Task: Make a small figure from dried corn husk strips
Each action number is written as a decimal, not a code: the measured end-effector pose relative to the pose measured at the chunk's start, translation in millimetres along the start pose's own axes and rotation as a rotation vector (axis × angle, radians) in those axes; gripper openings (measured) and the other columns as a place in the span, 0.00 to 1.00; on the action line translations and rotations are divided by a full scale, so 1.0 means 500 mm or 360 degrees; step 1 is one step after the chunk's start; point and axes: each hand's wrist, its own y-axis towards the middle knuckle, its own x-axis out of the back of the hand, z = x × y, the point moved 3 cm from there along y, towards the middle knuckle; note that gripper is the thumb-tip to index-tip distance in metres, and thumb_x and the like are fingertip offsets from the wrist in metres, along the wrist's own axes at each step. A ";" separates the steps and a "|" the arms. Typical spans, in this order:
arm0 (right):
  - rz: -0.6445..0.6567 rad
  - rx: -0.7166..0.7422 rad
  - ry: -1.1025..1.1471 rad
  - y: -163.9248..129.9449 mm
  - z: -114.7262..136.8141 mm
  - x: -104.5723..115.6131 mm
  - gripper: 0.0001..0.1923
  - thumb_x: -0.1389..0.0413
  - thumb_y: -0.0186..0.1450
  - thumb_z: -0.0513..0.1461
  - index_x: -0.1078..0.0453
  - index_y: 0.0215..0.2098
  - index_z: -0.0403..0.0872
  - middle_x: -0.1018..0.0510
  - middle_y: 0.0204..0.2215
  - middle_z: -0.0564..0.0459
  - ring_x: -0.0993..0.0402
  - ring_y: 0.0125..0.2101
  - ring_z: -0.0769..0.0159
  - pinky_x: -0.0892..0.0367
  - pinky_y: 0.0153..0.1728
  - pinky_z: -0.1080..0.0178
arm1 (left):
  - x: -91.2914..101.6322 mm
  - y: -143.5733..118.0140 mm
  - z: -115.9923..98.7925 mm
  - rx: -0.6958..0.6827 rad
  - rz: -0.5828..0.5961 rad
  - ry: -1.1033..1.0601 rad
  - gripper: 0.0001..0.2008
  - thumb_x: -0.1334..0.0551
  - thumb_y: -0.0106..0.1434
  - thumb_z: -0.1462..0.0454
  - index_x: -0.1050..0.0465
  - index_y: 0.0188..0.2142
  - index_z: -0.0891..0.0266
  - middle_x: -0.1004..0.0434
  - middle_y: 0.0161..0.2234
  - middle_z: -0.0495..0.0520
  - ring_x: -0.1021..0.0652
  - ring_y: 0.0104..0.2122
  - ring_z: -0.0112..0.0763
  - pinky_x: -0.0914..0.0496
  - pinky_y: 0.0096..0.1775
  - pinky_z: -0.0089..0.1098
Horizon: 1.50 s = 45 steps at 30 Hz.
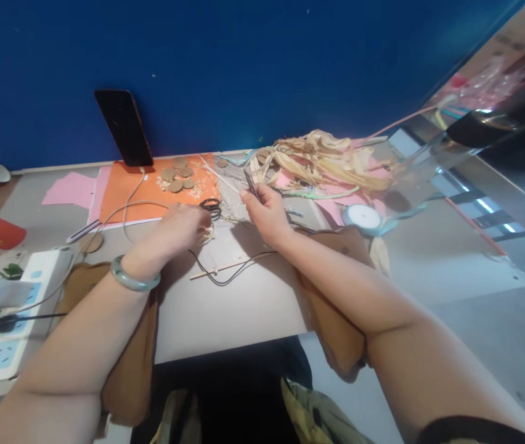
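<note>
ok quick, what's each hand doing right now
Left hand: closed, fingers curled on a small pale straw piece beside the black-handled scissors.
Right hand: closed, pinching a thin dark tool; what kind cannot be told.

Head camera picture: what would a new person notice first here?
First, the two bare forearms meeting over the grey table: the left hand beside black scissors, the right hand pinching a thin dark tool. Behind them lies a heap of dried husks, against a deep blue wall. A dark phone leans there above an orange sheet.
</note>
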 end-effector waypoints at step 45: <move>0.0653 -0.0398 -0.0624 -0.015 -0.003 -0.022 0.08 0.48 0.61 0.37 0.33 0.25 0.44 0.24 0.22 0.56 0.37 0.21 0.73 0.44 0.24 0.69 | 0.005 -0.010 0.040 0.0183 0.0135 -0.0078 0.12 0.42 0.53 0.63 0.25 0.37 0.58 0.22 0.31 0.52 0.25 0.29 0.34 0.37 0.31 0.31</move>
